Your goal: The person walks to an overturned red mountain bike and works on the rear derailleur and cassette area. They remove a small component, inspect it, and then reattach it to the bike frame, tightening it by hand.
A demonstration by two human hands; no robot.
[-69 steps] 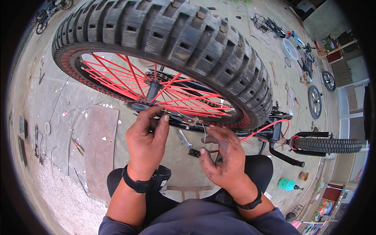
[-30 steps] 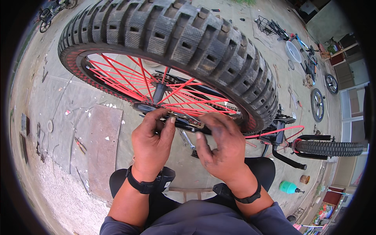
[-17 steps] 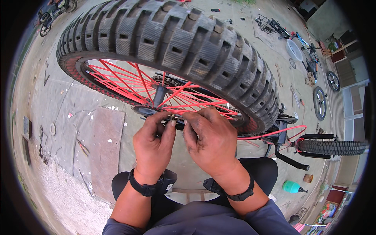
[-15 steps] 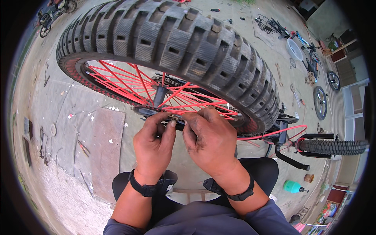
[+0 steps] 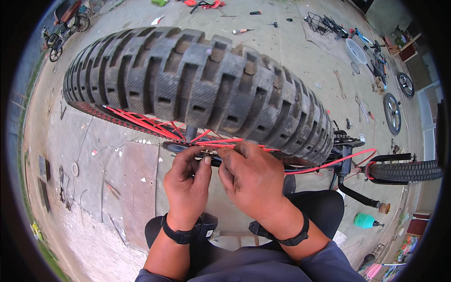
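An upturned bicycle's wheel with a thick, knobbly black tire (image 5: 197,89) fills the middle of the view, and red spokes (image 5: 145,123) show beneath it. Below the hub, my left hand (image 5: 188,181) is closed in a pinch, thumb and fingertips at a small metal part beside the black frame (image 5: 176,147). Close on its right, my right hand (image 5: 253,174) curls its fingers down at the same spot. What either hand grips is mostly hidden by the fingers. Dark grime covers the fingertips. The front wheel (image 5: 406,171) and the red cable (image 5: 350,156) lie off to the right.
Pliers (image 5: 112,189) and a flat board (image 5: 140,192) lie on the concrete at left. A teal bottle (image 5: 365,221) rests at right. Farther off are a wrench (image 5: 340,84), loose wheels (image 5: 392,113), a pale basin (image 5: 355,51) and a parked motorcycle (image 5: 70,28).
The view has tilted, so the rear wheel sits lower and hides more spokes, and more ground shows at the top. Both hands stay at the same place by the hub.
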